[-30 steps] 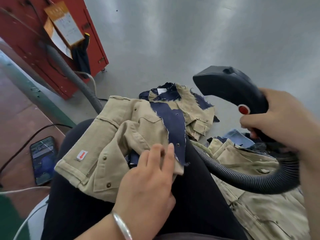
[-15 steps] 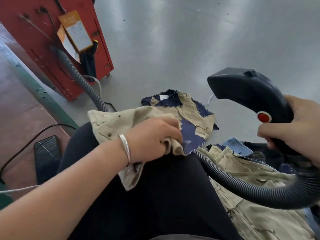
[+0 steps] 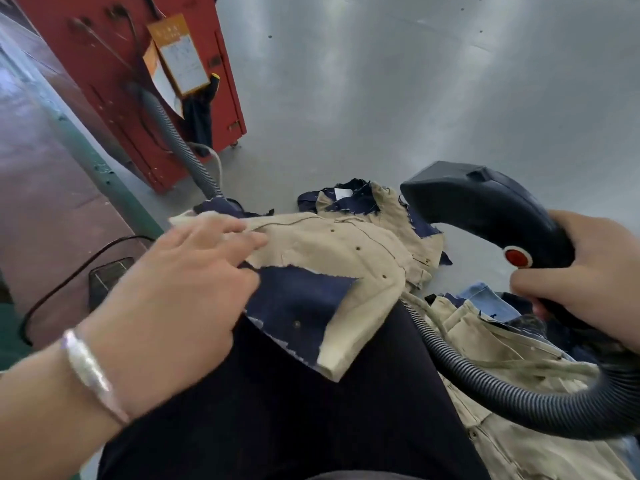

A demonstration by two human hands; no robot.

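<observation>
A beige garment (image 3: 346,244) with navy lining and dark snaps lies spread across my lap, its navy inside (image 3: 298,299) turned up near me. My left hand (image 3: 180,296), with a silver bangle on its wrist, holds the garment's left edge between fingers and thumb. My right hand (image 3: 595,271) grips the handle of a black handheld nozzle (image 3: 485,209) with a red button. The nozzle's head hovers just right of the garment's far corner. Its ribbed hose (image 3: 502,400) loops under my right hand.
More beige and navy garments (image 3: 502,358) are piled at my right, and another one (image 3: 363,202) lies on the grey floor ahead. A red cabinet (image 3: 114,81) with a grey hose stands at far left. A phone (image 3: 107,275) and cables lie at left.
My left hand has flipped the bunched garment and spread it over my lap, navy side now up. The nozzle in my right hand has stayed about where it was.
</observation>
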